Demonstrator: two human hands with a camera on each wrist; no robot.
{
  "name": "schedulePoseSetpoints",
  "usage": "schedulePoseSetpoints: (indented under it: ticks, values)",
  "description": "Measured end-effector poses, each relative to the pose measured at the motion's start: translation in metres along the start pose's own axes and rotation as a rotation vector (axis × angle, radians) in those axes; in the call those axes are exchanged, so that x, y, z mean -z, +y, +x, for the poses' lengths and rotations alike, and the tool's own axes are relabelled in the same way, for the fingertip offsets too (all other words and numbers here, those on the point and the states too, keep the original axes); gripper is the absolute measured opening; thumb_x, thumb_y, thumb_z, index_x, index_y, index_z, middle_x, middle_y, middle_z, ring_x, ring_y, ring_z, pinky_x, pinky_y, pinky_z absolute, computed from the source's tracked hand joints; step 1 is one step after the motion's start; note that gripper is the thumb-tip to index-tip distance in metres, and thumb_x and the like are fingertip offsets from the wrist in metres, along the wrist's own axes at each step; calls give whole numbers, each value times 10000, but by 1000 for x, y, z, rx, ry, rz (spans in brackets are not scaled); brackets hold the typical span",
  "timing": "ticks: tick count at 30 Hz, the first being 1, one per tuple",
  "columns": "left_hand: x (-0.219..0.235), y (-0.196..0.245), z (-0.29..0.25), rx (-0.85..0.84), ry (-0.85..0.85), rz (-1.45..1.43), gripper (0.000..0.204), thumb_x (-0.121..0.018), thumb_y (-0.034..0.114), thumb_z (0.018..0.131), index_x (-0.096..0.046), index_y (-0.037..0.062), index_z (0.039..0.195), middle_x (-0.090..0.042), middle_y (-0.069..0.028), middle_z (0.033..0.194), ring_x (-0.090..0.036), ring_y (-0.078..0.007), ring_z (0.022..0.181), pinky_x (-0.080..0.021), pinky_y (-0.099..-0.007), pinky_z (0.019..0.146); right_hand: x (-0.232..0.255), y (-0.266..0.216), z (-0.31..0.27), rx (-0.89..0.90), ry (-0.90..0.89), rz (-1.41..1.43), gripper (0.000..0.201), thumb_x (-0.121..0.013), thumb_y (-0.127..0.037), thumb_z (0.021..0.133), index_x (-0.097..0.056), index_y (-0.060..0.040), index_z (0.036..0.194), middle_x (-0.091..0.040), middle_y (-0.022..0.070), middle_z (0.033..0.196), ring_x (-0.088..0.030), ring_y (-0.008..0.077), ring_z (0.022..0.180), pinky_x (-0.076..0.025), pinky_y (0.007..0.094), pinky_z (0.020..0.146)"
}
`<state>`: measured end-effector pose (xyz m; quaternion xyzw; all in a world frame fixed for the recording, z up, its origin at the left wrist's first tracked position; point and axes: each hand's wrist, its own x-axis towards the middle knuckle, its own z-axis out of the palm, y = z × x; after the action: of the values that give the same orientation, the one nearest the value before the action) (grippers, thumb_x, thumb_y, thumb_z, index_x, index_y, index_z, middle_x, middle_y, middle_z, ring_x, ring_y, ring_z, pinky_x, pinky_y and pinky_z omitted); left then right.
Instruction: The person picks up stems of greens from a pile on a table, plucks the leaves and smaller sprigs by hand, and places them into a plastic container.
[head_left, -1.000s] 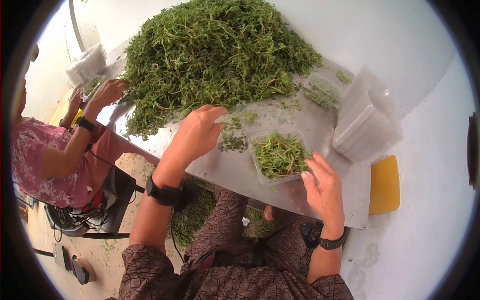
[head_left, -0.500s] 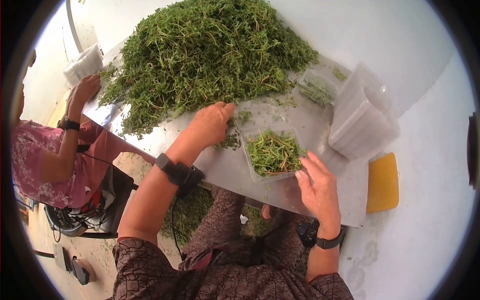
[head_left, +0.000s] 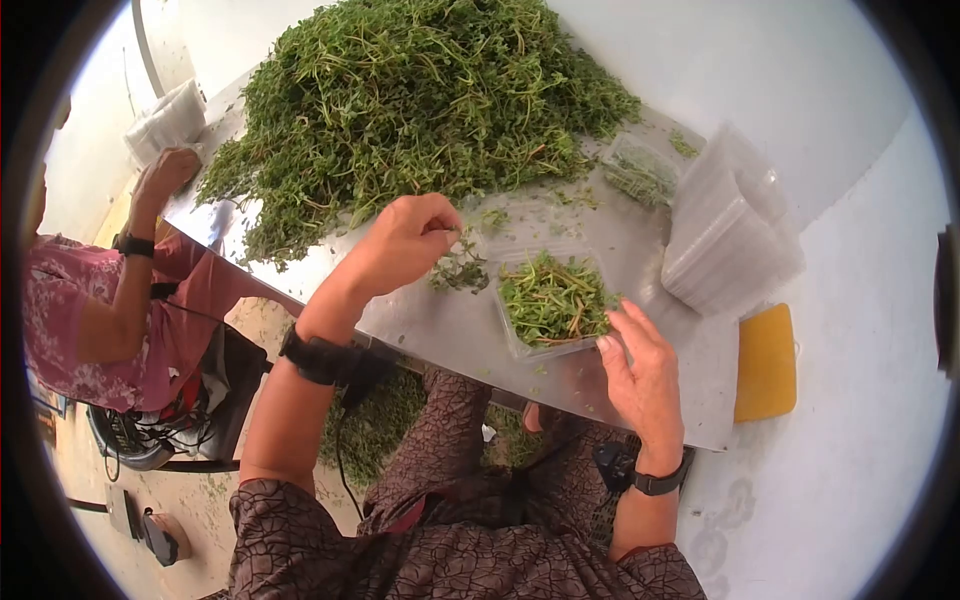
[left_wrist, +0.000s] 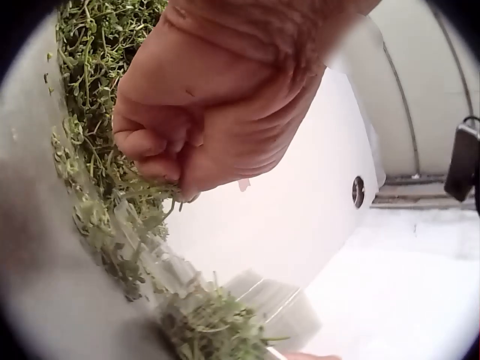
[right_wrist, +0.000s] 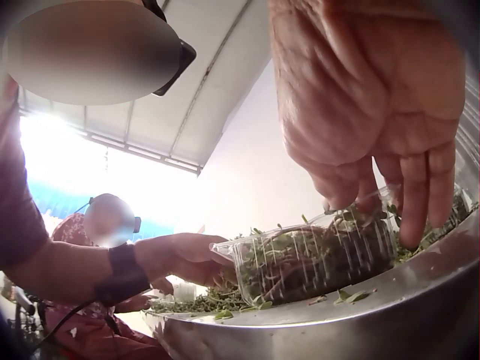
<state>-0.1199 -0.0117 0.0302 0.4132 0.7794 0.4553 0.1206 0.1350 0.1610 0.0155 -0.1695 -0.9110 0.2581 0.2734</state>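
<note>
My left hand [head_left: 405,245] hovers close over a small scatter of leaves [head_left: 462,272] on the metal table, between the big heap of greens [head_left: 420,100] and a clear plastic box [head_left: 560,350]. Its curled fingers pinch a thin green sprig [left_wrist: 169,196], seen in the left wrist view. Leafy cut stems [head_left: 550,300] fill the box up to its rim. At the box's right side rests my right hand [head_left: 645,375], with fairly straight fingers and fingertips right at the rim. The right wrist view shows its fingers [right_wrist: 414,199] beside the box wall.
A tall stack of clear boxes [head_left: 725,235] stands at the right, beside a filled box [head_left: 640,170]. A yellow board [head_left: 766,365] is beyond the table's right edge. Another person's hand [head_left: 165,175] is at the left, near more stacked boxes [head_left: 165,122].
My left hand went right and up to the heap's edge, then drew back slightly left, its fingers now more curled. The right hand stays at the box. The other person's hands moved left from the heap.
</note>
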Motion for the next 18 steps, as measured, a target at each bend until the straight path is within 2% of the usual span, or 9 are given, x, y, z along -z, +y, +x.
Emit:
schedulePoseSetpoints:
  ticks: [1, 5, 8, 10, 11, 14, 15, 17, 18]
  values:
    - [3, 2, -2, 54, -7, -70, 160, -640, 91, 846, -644, -33, 947, -613, -62, 710, -541, -116, 669, -462, -310, 614, -1, 2, 0, 16, 13, 0, 277, -648, -72, 882, -636, 76, 1116, -593, 317, 1242, -695, 328, 745, -557, 375, 713]
    - [-2, -4, -8, 18, 17, -42, 162, -643, 96, 848, -640, -34, 945, -619, -79, 710, -559, -138, 660, -471, -316, 615, -3, 4, -1, 47, 39, -11, 277, -645, -73, 886, -637, 72, 1121, -592, 313, 1247, -695, 330, 751, -556, 379, 715]
    - [-15, -12, -11, -24, 10, 42, 113, -633, 69, 860, -621, -24, 923, -581, -33, 703, -520, -109, 644, -432, -295, 577, -2, 2, -1, 37, 33, -16, 275, -643, -68, 884, -637, 70, 1122, -594, 315, 1242, -695, 333, 759, -556, 382, 719]
    - [-24, -18, -11, -120, 47, 176, 123, -635, 57, 839, -619, -31, 924, -619, -107, 723, -575, -179, 645, -465, -331, 600, -2, 1, -1, 32, 33, -13, 275, -642, -65, 883, -638, 69, 1122, -596, 314, 1239, -694, 335, 761, -556, 382, 721]
    - [-27, -19, -10, -142, 63, 218, 154, -633, 43, 819, -633, -29, 955, -635, -155, 757, -608, -250, 662, -486, -365, 631, -2, 2, -1, 27, 34, -6, 274, -641, -63, 882, -638, 69, 1122, -597, 313, 1235, -694, 337, 764, -556, 381, 722]
    - [-37, -28, -7, -255, 134, 276, 199, -647, 51, 806, -647, -21, 991, -633, -159, 762, -612, -289, 676, -489, -387, 651, -4, 4, -1, 29, 44, 8, 274, -642, -59, 878, -639, 69, 1120, -601, 312, 1230, -693, 339, 760, -555, 380, 723]
    - [-37, -23, -8, -254, 132, 276, 199, -647, 51, 806, -647, -21, 991, -633, -159, 762, -612, -289, 676, -489, -387, 651, -4, 3, -1, 28, 43, 8, 274, -642, -59, 878, -639, 69, 1120, -601, 312, 1230, -693, 339, 760, -555, 380, 723]
    - [-35, -9, -11, -109, 18, 297, 243, -666, 58, 781, -659, -15, 1014, -629, -159, 761, -620, -322, 708, -490, -404, 666, -3, 1, -1, 11, 34, 10, 278, -646, -58, 874, -640, 67, 1123, -602, 316, 1223, -692, 339, 746, -554, 379, 718]
    - [-35, -10, -10, -111, 13, 300, 243, -666, 58, 781, -659, -15, 1014, -629, -159, 761, -620, -322, 708, -490, -404, 666, -4, 2, -1, 6, 36, 12, 278, -646, -58, 874, -640, 67, 1123, -602, 316, 1223, -692, 339, 746, -554, 379, 718]
